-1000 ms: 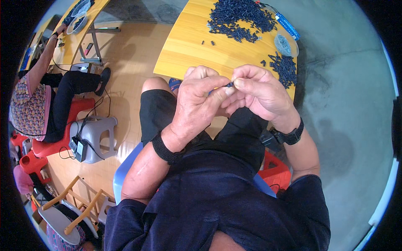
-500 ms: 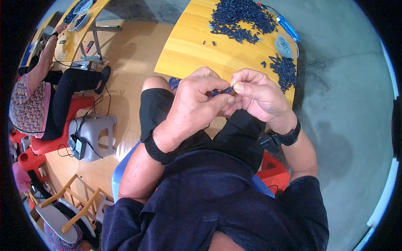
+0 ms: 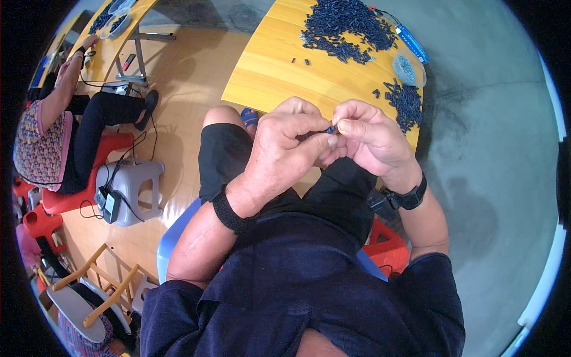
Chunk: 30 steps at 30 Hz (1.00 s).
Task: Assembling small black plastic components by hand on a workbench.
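In front of my lap, just off the table's near edge, both hands meet at a small dark blue-black part [image 3: 331, 129]. My left hand [image 3: 279, 146] is closed, pinching it between thumb and fingers. The thumb and forefinger of my right hand [image 3: 377, 140] pinch together at the part's right end. Most of the part is hidden by my fingertips. Beyond the hands, a large pile of small dark cylindrical parts [image 3: 348, 27] covers the far part of the yellow table [image 3: 262, 74]. A smaller heap of similar parts [image 3: 405, 107] lies near the right edge.
A clear tub of small bluish pieces [image 3: 404, 69] and a blue tool with a cord [image 3: 411, 43] stand along the table's right side. To the left, another person [image 3: 44, 140] sits at a second table. Near that person is a grey stool [image 3: 134, 190] with cables.
My hands stay together at the small part, and the left fingertips sit slightly closer to the right ones. The view has shifted a little.
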Motion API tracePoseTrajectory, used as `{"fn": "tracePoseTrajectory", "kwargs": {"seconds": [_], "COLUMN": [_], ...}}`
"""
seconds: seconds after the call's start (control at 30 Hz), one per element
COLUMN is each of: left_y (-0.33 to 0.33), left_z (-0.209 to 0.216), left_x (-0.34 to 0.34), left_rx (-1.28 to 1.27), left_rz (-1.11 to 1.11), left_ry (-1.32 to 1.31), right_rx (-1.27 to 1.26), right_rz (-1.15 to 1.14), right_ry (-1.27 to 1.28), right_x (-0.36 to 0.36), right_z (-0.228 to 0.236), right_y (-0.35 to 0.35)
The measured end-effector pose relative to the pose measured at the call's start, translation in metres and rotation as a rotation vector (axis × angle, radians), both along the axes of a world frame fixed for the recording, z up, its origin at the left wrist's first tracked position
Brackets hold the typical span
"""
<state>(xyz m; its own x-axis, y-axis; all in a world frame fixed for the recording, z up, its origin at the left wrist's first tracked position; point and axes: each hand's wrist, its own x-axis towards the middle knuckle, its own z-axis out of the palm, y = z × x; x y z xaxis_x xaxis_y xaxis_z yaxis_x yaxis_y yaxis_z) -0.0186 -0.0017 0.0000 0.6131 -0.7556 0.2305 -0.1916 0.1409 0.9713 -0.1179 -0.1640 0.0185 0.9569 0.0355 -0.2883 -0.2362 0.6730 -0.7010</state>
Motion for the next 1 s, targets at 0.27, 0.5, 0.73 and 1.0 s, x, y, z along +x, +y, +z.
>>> {"fn": "tracePoseTrajectory", "kwargs": {"seconds": [0.27,0.5,0.73,1.0], "left_y": [0.000,0.000,0.000,-0.003], "left_z": [-0.001,-0.004,-0.006,0.004], "left_x": [0.001,0.005,0.007,0.005], "left_rx": [-0.062,-0.082,-0.129,-0.214], "left_rz": [-0.014,-0.031,0.030,0.038], "left_ry": [-0.012,-0.097,-0.253,-0.280], "right_rx": [0.017,-0.017,0.006,-0.029], "right_rz": [0.048,0.037,0.039,0.119], "right_ry": [-0.042,-0.036,-0.008,0.007], "right_x": [0.002,0.001,0.004,0.002], "right_z": [-0.003,-0.001,0.002,0.004], "right_y": [-0.001,0.001,0.005,0.009]}}
